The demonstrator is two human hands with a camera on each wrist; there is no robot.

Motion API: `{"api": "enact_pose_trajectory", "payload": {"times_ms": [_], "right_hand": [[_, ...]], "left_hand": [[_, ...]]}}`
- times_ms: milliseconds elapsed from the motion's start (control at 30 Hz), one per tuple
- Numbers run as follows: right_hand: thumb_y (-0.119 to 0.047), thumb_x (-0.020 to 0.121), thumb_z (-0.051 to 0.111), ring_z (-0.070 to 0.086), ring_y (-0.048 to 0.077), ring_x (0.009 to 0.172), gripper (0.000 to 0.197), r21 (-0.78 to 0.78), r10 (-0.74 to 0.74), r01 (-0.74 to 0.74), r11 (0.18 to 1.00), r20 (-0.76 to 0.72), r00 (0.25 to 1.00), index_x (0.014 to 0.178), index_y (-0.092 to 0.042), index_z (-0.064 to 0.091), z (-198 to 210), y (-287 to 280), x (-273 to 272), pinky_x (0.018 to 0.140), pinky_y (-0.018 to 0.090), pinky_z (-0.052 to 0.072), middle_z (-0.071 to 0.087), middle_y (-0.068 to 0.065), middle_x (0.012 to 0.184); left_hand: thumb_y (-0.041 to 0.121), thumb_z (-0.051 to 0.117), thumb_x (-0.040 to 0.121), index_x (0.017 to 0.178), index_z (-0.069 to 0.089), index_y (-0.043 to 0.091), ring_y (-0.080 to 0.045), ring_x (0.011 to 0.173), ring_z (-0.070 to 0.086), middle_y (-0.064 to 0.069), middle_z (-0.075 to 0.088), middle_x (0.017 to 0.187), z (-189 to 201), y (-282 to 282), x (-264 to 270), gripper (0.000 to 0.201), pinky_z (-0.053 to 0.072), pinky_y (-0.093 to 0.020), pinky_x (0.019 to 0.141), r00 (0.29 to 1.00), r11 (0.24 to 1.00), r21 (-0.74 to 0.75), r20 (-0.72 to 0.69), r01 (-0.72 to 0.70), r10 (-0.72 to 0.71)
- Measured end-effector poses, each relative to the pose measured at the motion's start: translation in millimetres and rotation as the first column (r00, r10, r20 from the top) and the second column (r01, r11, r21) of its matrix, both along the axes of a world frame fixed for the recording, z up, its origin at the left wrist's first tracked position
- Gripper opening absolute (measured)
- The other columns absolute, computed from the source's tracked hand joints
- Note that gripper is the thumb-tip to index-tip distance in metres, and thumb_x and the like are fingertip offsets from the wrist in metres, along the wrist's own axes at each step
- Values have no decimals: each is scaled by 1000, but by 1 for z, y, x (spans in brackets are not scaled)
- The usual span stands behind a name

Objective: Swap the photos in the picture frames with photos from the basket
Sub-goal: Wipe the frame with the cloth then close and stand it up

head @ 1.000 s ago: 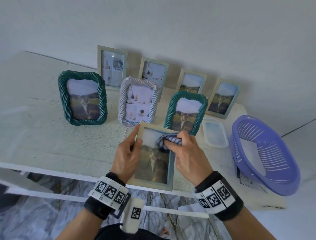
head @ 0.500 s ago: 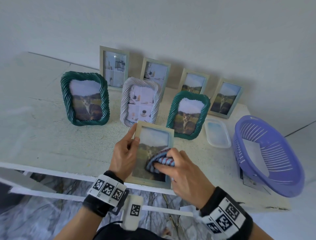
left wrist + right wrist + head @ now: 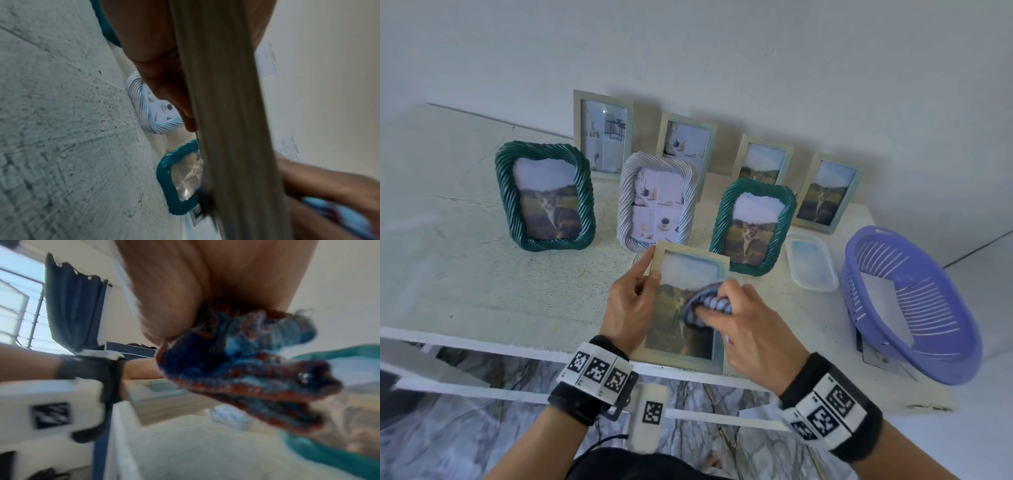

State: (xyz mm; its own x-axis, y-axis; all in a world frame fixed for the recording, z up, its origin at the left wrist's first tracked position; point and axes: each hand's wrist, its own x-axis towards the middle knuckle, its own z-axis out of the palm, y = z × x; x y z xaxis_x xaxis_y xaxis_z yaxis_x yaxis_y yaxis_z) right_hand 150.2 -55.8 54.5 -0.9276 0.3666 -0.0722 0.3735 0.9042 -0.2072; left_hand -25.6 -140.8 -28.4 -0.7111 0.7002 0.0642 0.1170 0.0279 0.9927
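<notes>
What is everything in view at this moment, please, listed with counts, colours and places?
Held frame: one, pale wood, cat photo, at the table's front edge.
Rope-style frames: two green, one white, front row.
Plain frames: four, pale wood, back row by the wall.
Basket: one, purple, right end.
Plastic lid: one, clear, beside the basket.
Cloth: one, blue-red checked, on the held frame's glass.
Table: one, white.
Left hand: grips the held frame.
Right hand: presses the cloth.
</notes>
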Motion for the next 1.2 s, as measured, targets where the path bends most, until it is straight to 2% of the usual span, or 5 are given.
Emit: {"api": "enact_pose_trajectory", "payload": {"times_ms": [300,467,833,1033,1200], "right_hand": [[-9,90,54,42,27,104,44,54,-128,128,990,-3,992,133,-20,53,3,19,-17,81,42,55,37,9,121],[-15,94,50,41,23,107,41,-40,-59,61,997,47,997,133,-24,53,-3,6,-20,84,37,53,36,6,122],[-17,91,54,44,21,98,40,53,-122,124,991,-44,992,130,-24,56,-5,17,-26,74,33,55,37,4,115],[-21,91,56,47,19,101,36,-80,-27,26,996,-9,1000,126,-27,59,-11,-14,-12,75,32,57,40,2,115],[-19,91,55,46,18,104,37,-43,-131,129,991,-34,991,128,-27,57,-13,-11,-12,81,28,55,37,1,117]], "left_hand": [[42,49,90,144,43,36,-23,63,49,-30,59,75,-14,-6,7,55,50,-61,57,994,997,-8,74,81,-80],[16,48,101,145,42,26,-15,52,33,-9,42,63,-17,-11,9,46,33,-27,48,999,999,-17,17,46,-45],[26,47,99,147,39,27,-18,55,44,-4,68,68,-12,-7,11,49,44,-39,46,992,993,6,29,120,-120],[19,48,98,145,42,20,-4,49,26,6,30,57,-3,-6,5,47,26,-18,47,998,1000,12,-53,17,-17],[7,46,101,146,41,15,-3,45,27,1,33,56,-4,1,8,46,26,-17,43,999,999,-26,-21,42,-42]]}}
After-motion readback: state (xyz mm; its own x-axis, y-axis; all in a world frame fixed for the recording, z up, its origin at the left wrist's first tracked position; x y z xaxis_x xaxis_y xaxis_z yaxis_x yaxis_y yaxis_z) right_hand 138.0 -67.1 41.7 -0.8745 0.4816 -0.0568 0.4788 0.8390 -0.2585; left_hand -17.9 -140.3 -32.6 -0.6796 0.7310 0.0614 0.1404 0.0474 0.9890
